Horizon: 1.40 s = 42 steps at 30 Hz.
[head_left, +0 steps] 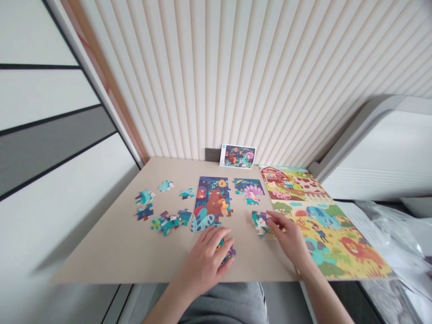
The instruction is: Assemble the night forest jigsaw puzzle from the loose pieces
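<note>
My left hand (211, 253) rests near the table's front edge, fingers spread and lightly bent over a small purple and multicoloured jigsaw section (229, 256), partly hidden beneath it. To the right, my right hand (287, 234) has its thumb and fingers closed at the right side of a jigsaw section (259, 223) with a white animal on teal and purple. Just beyond my left hand lies a larger joined section (216, 202) with a brown bear. Above the right-hand section is another joined part (250, 190) showing a pink peacock.
Several loose pieces (145, 196) and a joined cluster (170, 222) lie on the left of the beige table (111, 243). A picture card (238, 156) leans against the ribbed wall beside a socket (212, 155). Assembled farm (292, 183) and safari (330, 238) puzzles cover the right side.
</note>
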Motion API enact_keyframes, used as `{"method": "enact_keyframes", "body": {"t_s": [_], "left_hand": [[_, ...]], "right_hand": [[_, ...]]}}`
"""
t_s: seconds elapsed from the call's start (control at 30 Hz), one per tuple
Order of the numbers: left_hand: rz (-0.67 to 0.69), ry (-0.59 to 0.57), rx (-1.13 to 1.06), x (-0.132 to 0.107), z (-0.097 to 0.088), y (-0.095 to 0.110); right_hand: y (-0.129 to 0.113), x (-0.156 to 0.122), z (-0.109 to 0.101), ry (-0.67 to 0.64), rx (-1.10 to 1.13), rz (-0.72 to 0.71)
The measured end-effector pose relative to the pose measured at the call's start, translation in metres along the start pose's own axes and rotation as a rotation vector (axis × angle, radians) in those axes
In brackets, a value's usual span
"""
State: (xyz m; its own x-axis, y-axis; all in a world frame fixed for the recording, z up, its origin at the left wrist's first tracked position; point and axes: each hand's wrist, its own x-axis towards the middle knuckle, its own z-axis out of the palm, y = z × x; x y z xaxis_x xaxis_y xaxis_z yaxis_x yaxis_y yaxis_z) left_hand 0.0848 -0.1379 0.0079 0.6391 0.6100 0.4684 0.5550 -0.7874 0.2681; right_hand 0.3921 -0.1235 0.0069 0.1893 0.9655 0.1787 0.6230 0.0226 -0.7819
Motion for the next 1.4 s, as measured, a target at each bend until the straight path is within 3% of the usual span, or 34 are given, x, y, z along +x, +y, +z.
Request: {"method": "enact_keyframes", "body": {"t_s": [0.23, 0.53, 0.77, 0.97, 1.17, 1.4], "left_hand": [[-0.022, -0.021, -0.031, 0.001, 0.000, -0.001], [-0.025, -0.048, -0.056, 0.000, -0.001, 0.000], [-0.023, -0.044, -0.077, 0.001, -0.001, -0.001], [-0.044, -0.053, -0.109, 0.002, -0.002, 0.000], [-0.072, -0.076, -0.095, 0.005, -0.003, 0.004], [-0.071, -0.103, -0.069, -0.006, -0.006, 0.000]], "right_hand": [[-0.002, 0.012, 0.013, -0.109, -0.057, -0.019], [0.013, 0.044, -0.007, -0.010, 0.026, -0.018], [0.022, 0.048, 0.007, -0.076, 0.017, -0.008], [-0.003, 0.034, 0.013, -0.146, 0.032, -0.061], [-0.025, -0.005, 0.029, -0.194, -0.001, -0.110], [-0.016, -0.043, 0.050, -0.127, 0.034, -0.141]]}}
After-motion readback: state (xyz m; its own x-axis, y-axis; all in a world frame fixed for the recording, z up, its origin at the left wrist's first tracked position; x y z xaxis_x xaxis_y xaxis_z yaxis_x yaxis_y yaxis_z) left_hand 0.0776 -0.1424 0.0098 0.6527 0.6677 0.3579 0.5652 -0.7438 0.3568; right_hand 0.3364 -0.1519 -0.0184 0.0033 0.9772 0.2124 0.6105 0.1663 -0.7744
